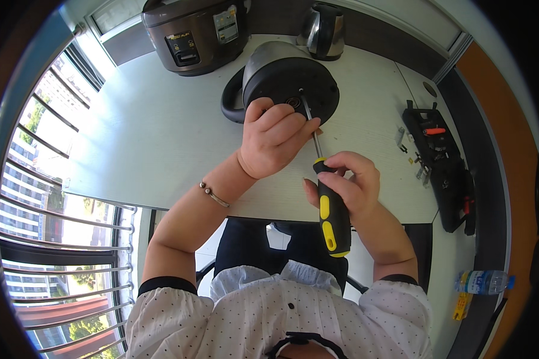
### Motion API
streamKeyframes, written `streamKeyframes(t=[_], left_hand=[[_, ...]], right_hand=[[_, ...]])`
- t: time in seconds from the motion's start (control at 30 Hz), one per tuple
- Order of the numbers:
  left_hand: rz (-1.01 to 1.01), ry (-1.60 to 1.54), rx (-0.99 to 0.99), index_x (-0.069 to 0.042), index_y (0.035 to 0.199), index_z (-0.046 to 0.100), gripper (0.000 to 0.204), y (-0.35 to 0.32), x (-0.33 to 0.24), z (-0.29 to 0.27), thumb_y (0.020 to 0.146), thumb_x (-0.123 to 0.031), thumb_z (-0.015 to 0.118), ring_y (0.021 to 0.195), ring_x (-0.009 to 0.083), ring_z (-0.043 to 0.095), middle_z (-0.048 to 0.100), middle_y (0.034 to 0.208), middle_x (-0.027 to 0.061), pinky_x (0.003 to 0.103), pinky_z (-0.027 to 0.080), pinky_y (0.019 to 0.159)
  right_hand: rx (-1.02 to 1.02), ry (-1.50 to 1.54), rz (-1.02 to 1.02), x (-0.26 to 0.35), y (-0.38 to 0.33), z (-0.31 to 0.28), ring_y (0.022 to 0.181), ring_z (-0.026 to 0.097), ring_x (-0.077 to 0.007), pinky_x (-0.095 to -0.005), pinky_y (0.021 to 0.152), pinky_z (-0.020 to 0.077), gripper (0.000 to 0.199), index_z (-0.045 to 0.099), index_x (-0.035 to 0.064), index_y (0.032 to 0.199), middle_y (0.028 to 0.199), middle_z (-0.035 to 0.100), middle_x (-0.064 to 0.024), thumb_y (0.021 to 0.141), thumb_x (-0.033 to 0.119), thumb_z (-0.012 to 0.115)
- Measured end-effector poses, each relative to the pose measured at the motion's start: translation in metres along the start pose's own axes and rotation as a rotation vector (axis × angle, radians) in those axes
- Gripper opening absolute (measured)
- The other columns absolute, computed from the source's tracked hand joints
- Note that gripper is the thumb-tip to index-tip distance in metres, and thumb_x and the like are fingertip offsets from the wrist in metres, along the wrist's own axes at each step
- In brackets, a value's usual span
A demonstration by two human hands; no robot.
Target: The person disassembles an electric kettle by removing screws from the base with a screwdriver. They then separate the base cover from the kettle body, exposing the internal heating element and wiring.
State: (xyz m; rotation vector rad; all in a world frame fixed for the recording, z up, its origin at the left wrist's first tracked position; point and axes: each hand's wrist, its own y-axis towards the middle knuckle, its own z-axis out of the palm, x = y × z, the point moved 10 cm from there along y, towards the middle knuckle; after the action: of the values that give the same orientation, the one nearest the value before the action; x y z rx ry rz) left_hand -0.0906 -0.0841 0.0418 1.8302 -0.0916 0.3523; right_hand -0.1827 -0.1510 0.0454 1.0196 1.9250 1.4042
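Your left hand (274, 139) curls narrowly around the shaft of the screwdriver (329, 206), fingers resting against the underside of the kettle (290, 84). The kettle lies tipped on its side near the middle of the table (161, 137), base facing you, handle to its left. Your right hand (352, 188) is wrapped tightly around the yellow-and-black handle, and the tip sits at the centre of the base.

What could go wrong, as I judge it: the kettle is round and rests on its side, so a hard push could roll it and throw the tip off its seat. If the blade slips, it may scratch the base or jab your left fingers, which sit right beside the shaft. The shaft also comes in at a slant; a tilted tip tends to climb out and round off a screw head. I cannot tell whether the tip is seated in a screw.

Counts: one screwdriver in hand, two kettles (the second (323, 30) stands upright at the far edge), one rice cooker (194, 33), one open black tool case (440, 161) to your right, one water bottle (482, 281) lower right, and one bracelet (212, 192) on your left wrist.
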Motion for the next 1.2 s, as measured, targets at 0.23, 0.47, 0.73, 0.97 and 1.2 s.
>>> streamKeyframes(t=[0.23,0.47,0.73,0.97,1.2], left_hand=[[-0.02,-0.045,-0.001,-0.01,0.089,0.071,0.033,0.0,0.002,-0.001,0.057,-0.017,0.08,0.079,0.0175,0.054,0.056,0.082,-0.0015,0.034,0.039,0.071],[-0.02,-0.043,-0.016,-0.01,0.087,0.07,0.032,0.001,0.002,-0.002,0.057,-0.016,0.08,0.078,0.0179,0.054,0.056,0.081,-0.0011,0.034,0.039,0.072],[-0.032,-0.067,-0.022,-0.009,0.088,0.07,0.032,0.001,0.004,-0.001,0.058,-0.016,0.08,0.078,0.0188,0.055,0.056,0.081,-0.0001,0.034,0.04,0.071],[0.035,-0.132,0.056,-0.008,0.093,0.071,0.033,0.002,-0.005,0.005,0.06,-0.012,0.075,0.077,0.0184,0.055,0.056,0.084,0.0008,0.034,0.043,0.072],[0.077,-0.095,0.02,-0.008,0.089,0.071,0.031,0.0,-0.009,0.003,0.058,-0.011,0.076,0.078,0.0172,0.055,0.057,0.087,0.0005,0.034,0.042,0.071]], right_hand=[[0.003,-0.018,-0.007,0.001,0.003,0.0,0.059,0.059,-0.0196,-0.025,0.052,0.0496,0.034,0.061,0.0075,0.091,0.085,0.061,-0.0087,0.06,0.005,0.075],[-0.027,-0.003,0.054,-0.003,0.005,-0.007,0.059,0.058,-0.0164,-0.0225,0.044,0.0439,0.041,0.058,0.0093,0.096,0.087,0.061,-0.009,0.063,0.015,0.082],[0.015,-0.046,-0.009,0.003,0.001,0.0,0.06,0.059,-0.0179,-0.0226,0.045,0.0447,0.039,0.062,0.0082,0.093,0.087,0.061,-0.0099,0.061,0.013,0.084],[0.07,0.02,-0.025,0.0,-0.002,0.005,0.06,0.059,-0.0199,-0.0255,0.05,0.0475,0.041,0.063,0.009,0.094,0.087,0.06,-0.0085,0.057,0.012,0.08],[0.066,-0.005,-0.037,0.0,0.001,0.003,0.061,0.059,-0.0199,-0.0247,0.05,0.0469,0.043,0.062,0.0094,0.095,0.087,0.06,-0.0076,0.057,0.014,0.081]])
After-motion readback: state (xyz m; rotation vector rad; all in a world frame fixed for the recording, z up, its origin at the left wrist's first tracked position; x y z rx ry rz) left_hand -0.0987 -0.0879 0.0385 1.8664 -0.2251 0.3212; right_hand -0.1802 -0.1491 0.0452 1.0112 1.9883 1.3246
